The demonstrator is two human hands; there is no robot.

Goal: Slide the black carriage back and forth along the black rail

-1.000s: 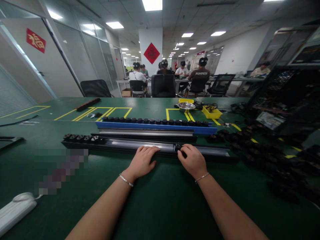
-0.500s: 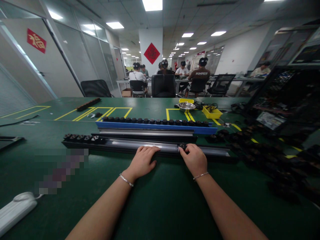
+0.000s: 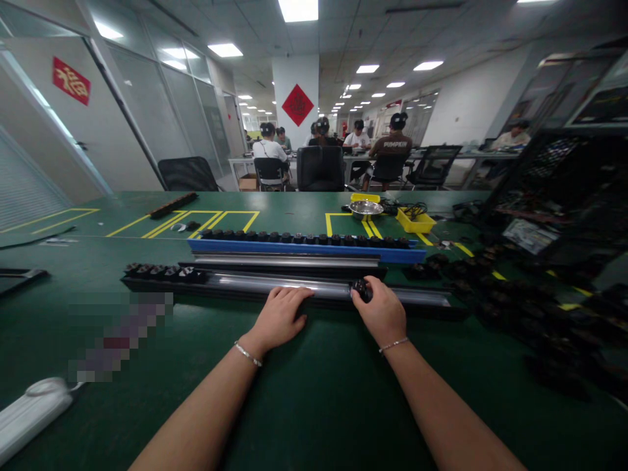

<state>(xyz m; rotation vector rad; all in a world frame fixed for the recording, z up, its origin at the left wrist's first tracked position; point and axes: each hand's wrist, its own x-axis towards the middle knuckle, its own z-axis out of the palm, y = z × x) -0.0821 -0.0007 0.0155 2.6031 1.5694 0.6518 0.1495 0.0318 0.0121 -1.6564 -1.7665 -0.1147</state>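
A long black channel (image 3: 235, 282) with a shiny grey inside lies across the table in front of me. Several small black parts (image 3: 167, 270) sit in a row at its left end. My left hand (image 3: 279, 318) rests with outstretched fingers on the channel's near edge, holding nothing. Between the thumb and fingers of my right hand (image 3: 383, 309) is a small round black part (image 3: 360, 289), at the channel right of its middle; whether it touches the bottom I cannot tell. Behind lie a second channel (image 3: 289, 260) and a blue channel (image 3: 304, 248) filled with a row of similar black parts.
Many dark parts (image 3: 520, 307) are heaped on the right. Farther back stand a metal bowl (image 3: 366, 209) and a yellow tray (image 3: 416, 222). A white object (image 3: 36, 412) with a blurred-out patch lies at left. Several people sit at tables beyond.
My right hand has turned the small black part, which now shows a rounder, more visible face between the fingers. The left hand has stayed in place.
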